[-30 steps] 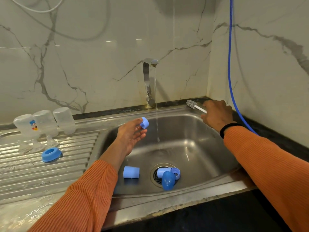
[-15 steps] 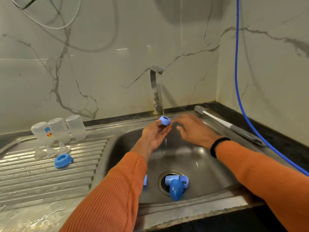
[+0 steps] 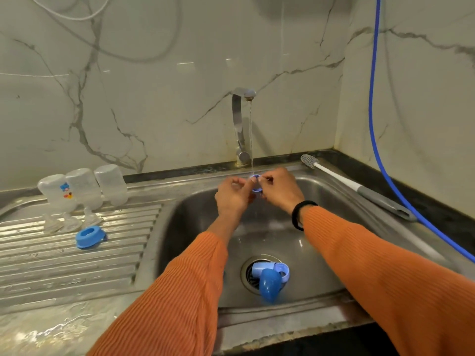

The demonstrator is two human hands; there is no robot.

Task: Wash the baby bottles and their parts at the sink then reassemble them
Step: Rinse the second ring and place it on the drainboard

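Left hand and right hand both pinch a small blue ring | under the running tap | above the sink

Small blue ring pinched under the tap stream over the sink! 3 clear bottles stand inverted on the drainboard, a blue collar just beside them. Blue caps piled on the drain.
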